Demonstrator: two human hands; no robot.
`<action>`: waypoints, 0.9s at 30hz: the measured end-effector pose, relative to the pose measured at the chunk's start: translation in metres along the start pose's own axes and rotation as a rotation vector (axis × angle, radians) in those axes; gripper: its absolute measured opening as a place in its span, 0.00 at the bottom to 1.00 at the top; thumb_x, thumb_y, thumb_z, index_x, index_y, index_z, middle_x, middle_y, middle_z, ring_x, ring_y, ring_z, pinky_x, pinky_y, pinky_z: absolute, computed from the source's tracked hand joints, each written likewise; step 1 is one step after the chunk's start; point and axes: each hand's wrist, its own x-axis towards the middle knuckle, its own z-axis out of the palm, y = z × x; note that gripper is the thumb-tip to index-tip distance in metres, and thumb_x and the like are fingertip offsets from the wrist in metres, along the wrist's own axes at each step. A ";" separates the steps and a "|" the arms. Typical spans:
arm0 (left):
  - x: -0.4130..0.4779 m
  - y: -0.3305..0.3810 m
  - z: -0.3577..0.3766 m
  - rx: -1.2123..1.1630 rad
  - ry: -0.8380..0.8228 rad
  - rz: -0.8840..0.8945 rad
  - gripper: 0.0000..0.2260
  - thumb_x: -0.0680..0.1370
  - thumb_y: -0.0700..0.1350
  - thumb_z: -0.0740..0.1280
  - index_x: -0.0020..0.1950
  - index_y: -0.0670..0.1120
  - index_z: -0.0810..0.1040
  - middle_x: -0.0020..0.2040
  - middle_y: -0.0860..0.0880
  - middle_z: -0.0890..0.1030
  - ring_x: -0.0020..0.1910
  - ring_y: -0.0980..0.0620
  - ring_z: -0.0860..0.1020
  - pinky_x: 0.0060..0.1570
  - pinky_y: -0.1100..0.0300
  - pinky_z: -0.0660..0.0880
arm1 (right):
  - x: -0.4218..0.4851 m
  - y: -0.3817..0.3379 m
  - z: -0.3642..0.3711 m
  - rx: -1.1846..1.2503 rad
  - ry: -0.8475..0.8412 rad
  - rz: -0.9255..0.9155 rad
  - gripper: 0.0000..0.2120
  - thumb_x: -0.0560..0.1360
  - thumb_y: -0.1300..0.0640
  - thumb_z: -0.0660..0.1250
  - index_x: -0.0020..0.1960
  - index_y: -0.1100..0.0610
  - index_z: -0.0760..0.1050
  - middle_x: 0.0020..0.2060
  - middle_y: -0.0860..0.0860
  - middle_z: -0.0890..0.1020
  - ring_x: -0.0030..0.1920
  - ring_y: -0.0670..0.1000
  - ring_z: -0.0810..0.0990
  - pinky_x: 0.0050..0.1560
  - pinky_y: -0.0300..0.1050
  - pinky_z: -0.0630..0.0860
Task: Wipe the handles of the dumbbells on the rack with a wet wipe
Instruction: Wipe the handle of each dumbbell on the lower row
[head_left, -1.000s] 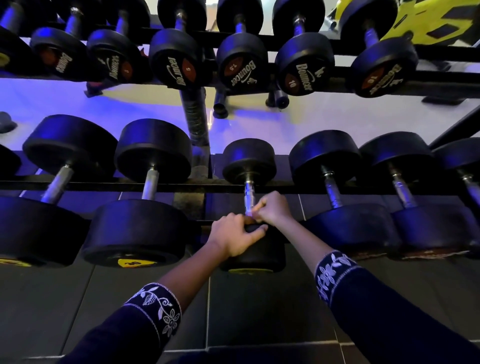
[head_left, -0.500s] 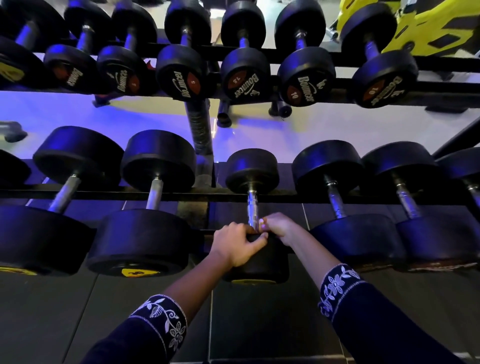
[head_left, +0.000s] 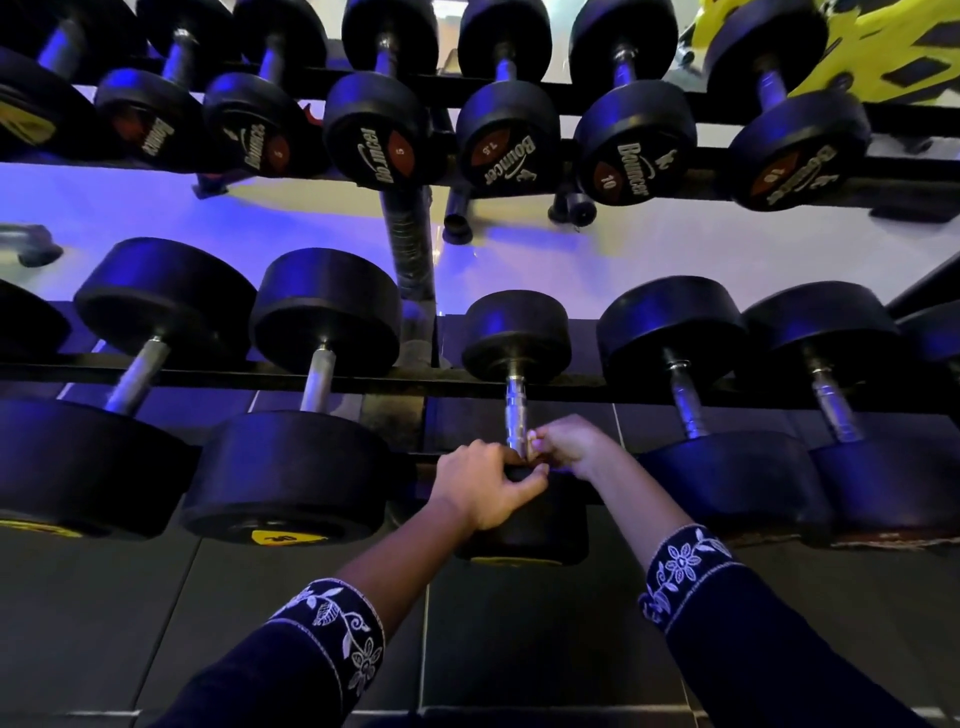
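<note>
Right hand (head_left: 569, 448) has slid down handle (head_left: 516, 410) since a second ago. Its grip is now curled round lower end, wipe hidden. Left hand (head_left: 485, 488) clamps near head of small dumbbell (head_left: 517, 332), on lower rack (head_left: 228, 378). I judge handle nearly wiped.

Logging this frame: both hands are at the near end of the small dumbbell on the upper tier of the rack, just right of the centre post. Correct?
Not quite. The head view shows the left hand and right hand at the near end of the small dumbbell on the lower tier of the rack, not the upper, just right of the centre post.
</note>
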 end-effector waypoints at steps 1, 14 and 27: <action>0.000 -0.001 0.001 0.001 0.005 0.002 0.27 0.72 0.72 0.53 0.54 0.56 0.82 0.43 0.53 0.83 0.46 0.50 0.81 0.39 0.59 0.68 | 0.001 -0.005 0.002 -0.048 0.054 -0.021 0.08 0.73 0.71 0.62 0.45 0.64 0.79 0.31 0.57 0.78 0.29 0.50 0.77 0.28 0.39 0.74; 0.001 -0.001 0.002 0.042 -0.001 -0.010 0.29 0.72 0.71 0.53 0.48 0.51 0.82 0.43 0.50 0.82 0.45 0.48 0.81 0.40 0.57 0.71 | 0.005 -0.035 0.033 -0.942 0.264 -0.708 0.07 0.74 0.56 0.66 0.48 0.55 0.81 0.50 0.55 0.78 0.54 0.57 0.77 0.48 0.46 0.75; 0.004 -0.006 0.006 0.024 0.030 0.012 0.34 0.68 0.75 0.48 0.47 0.53 0.82 0.42 0.52 0.82 0.45 0.50 0.80 0.42 0.57 0.73 | 0.008 -0.037 0.012 -0.942 0.178 -0.764 0.09 0.74 0.56 0.67 0.53 0.53 0.81 0.51 0.57 0.75 0.52 0.58 0.76 0.51 0.46 0.73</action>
